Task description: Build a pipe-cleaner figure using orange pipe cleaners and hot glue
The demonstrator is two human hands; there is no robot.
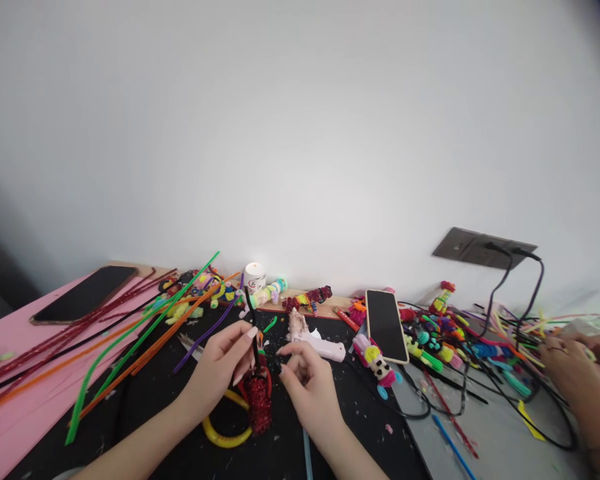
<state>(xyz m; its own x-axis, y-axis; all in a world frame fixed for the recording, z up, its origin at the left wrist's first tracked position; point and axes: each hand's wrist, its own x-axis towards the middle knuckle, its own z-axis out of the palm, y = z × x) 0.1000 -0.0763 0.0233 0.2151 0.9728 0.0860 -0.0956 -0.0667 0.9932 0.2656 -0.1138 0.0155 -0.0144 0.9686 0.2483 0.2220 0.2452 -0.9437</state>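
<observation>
My left hand pinches a black pipe cleaner that stands upright above a red glittery figure. The figure is over the black mat, beside the yellow scissor handle. Just right of it, my right hand has its thumb and fingertips curled toward each other with a small gap; a tiny dark bit shows near the fingertips, too small to name. A pale glue gun lies behind my right hand.
Bundles of pipe cleaners and a dark phone lie left on pink sheets. A white-framed phone, finished figures and loose pieces lie right. Black cables run from the wall socket. Another person's hands work at far right.
</observation>
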